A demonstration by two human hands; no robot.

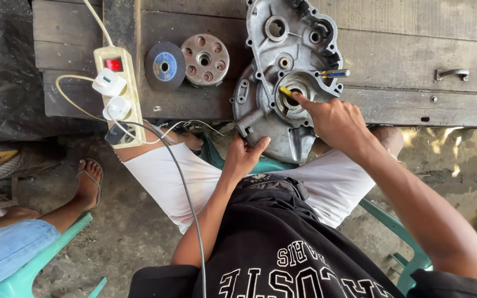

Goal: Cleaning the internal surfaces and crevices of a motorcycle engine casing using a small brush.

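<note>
Two bare hands are seen at an aluminium engine crankcase cover (274,83), which is propped at the near edge of the wooden desk (404,60) and overhangs it toward the seated person's lap. The casting is dull grey, scuffed and stained, with a ribbed inner face, several round bores and bolt holes around its rim. Its lower edge is grasped by the left hand (244,157), the grip closed around the metal with the thumb raised against the face. A thin yellow-handled tool (286,91) is pinched in the grip of the right hand (335,121), and its tip is set into the large round bore in the middle of the cover. A second blue-and-yellow tool (335,73) is lying across the cover's right rim. Left of the casting, a round clutch hub (204,59) and a grinding disc (164,66) are resting on the desk, beside a cream power strip (120,88).
</note>
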